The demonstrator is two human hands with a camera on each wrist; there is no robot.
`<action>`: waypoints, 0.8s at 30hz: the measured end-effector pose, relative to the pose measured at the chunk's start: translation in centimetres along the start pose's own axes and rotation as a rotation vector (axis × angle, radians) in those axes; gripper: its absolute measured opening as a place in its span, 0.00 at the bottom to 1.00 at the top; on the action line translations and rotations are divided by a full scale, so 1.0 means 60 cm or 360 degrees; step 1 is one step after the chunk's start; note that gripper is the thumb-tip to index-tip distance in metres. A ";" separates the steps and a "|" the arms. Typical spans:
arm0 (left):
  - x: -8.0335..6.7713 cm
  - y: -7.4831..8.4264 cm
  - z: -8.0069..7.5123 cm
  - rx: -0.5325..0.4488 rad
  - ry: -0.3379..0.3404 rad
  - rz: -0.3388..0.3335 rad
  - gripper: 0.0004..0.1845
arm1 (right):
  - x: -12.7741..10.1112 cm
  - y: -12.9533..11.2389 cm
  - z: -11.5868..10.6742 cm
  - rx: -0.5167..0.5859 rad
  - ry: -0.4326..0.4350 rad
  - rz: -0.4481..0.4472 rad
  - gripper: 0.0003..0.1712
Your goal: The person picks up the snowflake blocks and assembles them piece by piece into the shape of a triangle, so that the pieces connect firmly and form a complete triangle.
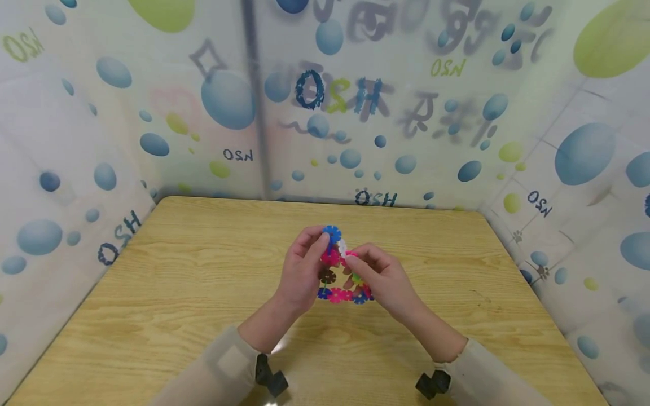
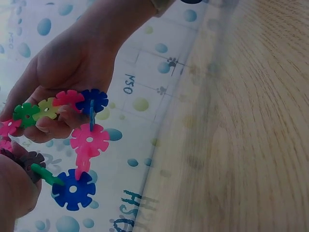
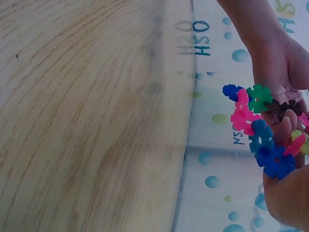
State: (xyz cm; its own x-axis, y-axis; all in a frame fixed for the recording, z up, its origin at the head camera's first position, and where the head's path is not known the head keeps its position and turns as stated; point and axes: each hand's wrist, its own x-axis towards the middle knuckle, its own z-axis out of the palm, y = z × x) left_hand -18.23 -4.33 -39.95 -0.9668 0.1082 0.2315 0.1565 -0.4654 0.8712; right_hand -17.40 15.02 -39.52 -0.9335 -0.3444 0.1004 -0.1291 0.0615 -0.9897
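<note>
A looped chain of plastic snowflake discs [image 1: 336,295] in blue, pink, brown, green and white is held upright over the middle of the wooden table [image 1: 178,282]. My left hand [image 1: 319,241] pinches its upper part near the top blue disc [image 1: 332,232]. My right hand [image 1: 351,258] pinches a pink disc at the chain's right side. In the left wrist view the right hand [image 2: 72,58] grips the green, yellow and pink discs, and a pink disc [image 2: 89,140] and a blue disc [image 2: 73,189] hang below. The right wrist view shows the left hand [image 3: 275,53] behind the chain [image 3: 260,135].
Bubble-patterned plastic sheeting [image 1: 228,101] walls the table on the left, back and right. The tabletop around the hands is bare wood. Small black camera mounts [image 1: 271,379] sit at both wrists.
</note>
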 end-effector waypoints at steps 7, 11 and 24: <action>0.000 0.000 -0.001 0.0018 -0.0003 -0.0016 0.10 | 0.001 0.000 -0.001 -0.0010 -0.0021 -0.0026 0.12; 0.000 0.001 0.000 0.0038 0.0010 -0.0024 0.10 | 0.001 0.000 -0.001 -0.0042 -0.0022 -0.0027 0.12; 0.001 -0.001 0.000 0.0016 0.0026 -0.0015 0.11 | 0.001 0.003 -0.001 -0.0019 -0.0002 -0.0009 0.13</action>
State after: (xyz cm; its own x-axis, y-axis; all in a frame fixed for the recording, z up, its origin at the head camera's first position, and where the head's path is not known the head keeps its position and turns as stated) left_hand -18.30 -4.27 -40.00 -0.9714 0.0979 0.2163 0.1495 -0.4554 0.8776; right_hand -17.49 15.07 -39.70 -0.9324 -0.3456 0.1059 -0.1385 0.0710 -0.9878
